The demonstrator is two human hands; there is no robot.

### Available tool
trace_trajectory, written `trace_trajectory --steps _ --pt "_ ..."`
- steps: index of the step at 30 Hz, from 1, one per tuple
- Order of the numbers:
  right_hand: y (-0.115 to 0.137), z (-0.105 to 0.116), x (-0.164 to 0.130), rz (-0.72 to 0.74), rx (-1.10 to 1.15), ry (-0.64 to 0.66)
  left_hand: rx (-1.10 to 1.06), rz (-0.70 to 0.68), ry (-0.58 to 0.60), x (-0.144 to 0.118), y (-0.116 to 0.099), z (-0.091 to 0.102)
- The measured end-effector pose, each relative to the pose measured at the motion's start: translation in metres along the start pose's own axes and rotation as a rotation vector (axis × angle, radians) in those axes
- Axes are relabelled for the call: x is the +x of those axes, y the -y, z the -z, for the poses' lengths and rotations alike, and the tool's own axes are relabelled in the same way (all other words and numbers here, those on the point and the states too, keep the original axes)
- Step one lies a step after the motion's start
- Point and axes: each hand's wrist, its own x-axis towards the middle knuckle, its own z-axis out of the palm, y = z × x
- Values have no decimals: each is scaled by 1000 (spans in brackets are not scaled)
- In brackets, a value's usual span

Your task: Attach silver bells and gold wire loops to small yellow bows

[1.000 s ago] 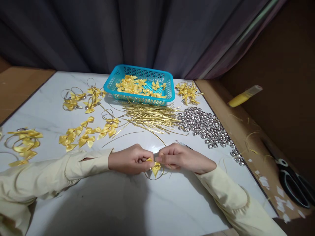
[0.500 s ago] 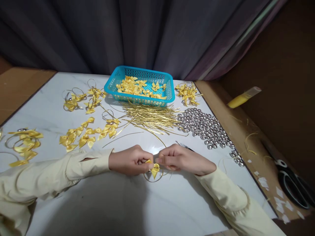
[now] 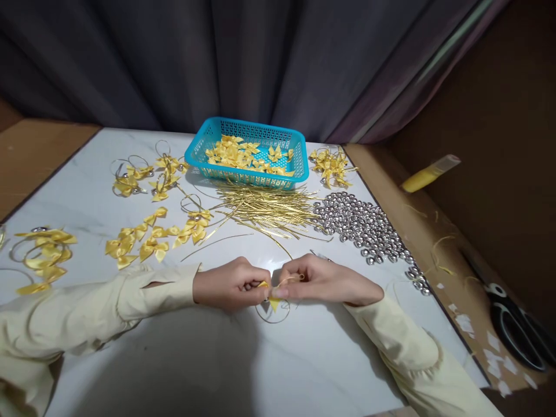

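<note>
Head view: nearest, a wire loop (image 3: 273,322) extends wearerward from the bow (image 3: 274,304), whose long axis is hidden. Left hand (image 3: 234,282) pinches it; right hand (image 3: 324,281), just beside, pinches a strand (image 3: 300,277). Beyond: wires (image 3: 269,207), then basket (image 3: 196,147).

Hands (image 3: 237,284) on bow (image 3: 274,304), basket (image 3: 243,172) beyond; gold strands (image 3: 269,207)

Left hand (image 3: 234,284) curled, thumb and index pinched, pointing inward. Right hand (image 3: 324,281) also pinching, facing it, fingertips close together. Left forearm (image 3: 147,292) near level, right forearm (image 3: 397,330) slants inward. 2 arms sleeved.
</note>
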Motion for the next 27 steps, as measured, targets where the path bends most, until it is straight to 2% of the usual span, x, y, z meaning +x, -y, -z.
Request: trace_trajectory --steps 16,23,25,27 --pt "1 0 1 -42 72 78 -62 50 17 0 2 0" --pt "-1 2 2 -34 88 64 -556 167 109 -4 6 4" --pt "-1 2 1 -29 98 54 -555 120 130 -4 8 5" --pt "-1 2 1 -21 109 47 -443 43 117 -4 7 6"
